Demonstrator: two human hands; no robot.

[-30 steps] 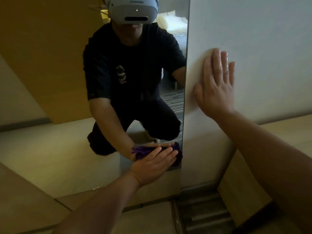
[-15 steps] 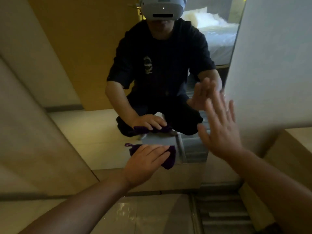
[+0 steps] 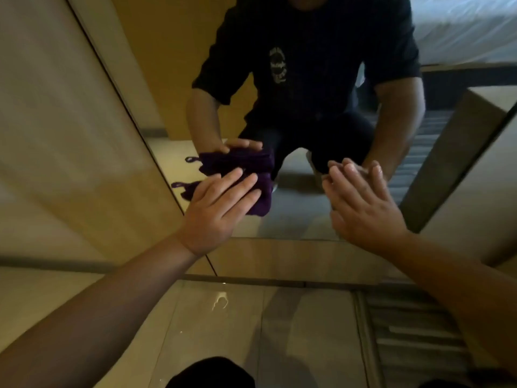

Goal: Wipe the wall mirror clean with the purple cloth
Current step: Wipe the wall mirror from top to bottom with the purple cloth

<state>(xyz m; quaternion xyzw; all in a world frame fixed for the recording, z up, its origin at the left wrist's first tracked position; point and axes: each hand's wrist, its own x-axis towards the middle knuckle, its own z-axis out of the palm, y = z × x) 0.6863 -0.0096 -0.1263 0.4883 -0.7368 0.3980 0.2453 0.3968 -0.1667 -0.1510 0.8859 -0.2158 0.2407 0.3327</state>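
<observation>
The wall mirror (image 3: 293, 217) fills the upper middle of the head view and reflects a crouching person in dark clothes. My left hand (image 3: 215, 208) lies flat on the folded purple cloth (image 3: 263, 197) and presses it against the glass near the mirror's lower left corner. A small loop of the cloth sticks out to the left. My right hand (image 3: 363, 208) is flat, fingers together, palm against the lower right of the glass, holding nothing. Each hand meets its own reflection.
A beige wall panel (image 3: 70, 135) borders the mirror on the left and a pale wall (image 3: 481, 197) on the right. Below the mirror runs a wooden baseboard (image 3: 279, 259), then glossy floor tiles (image 3: 223, 317) and a striped carpet (image 3: 414, 331). A bed shows in the reflection.
My left hand slid the cloth leftward along the mirror's bottom edge. My right hand left the pale wall and came down onto the lower right of the glass.
</observation>
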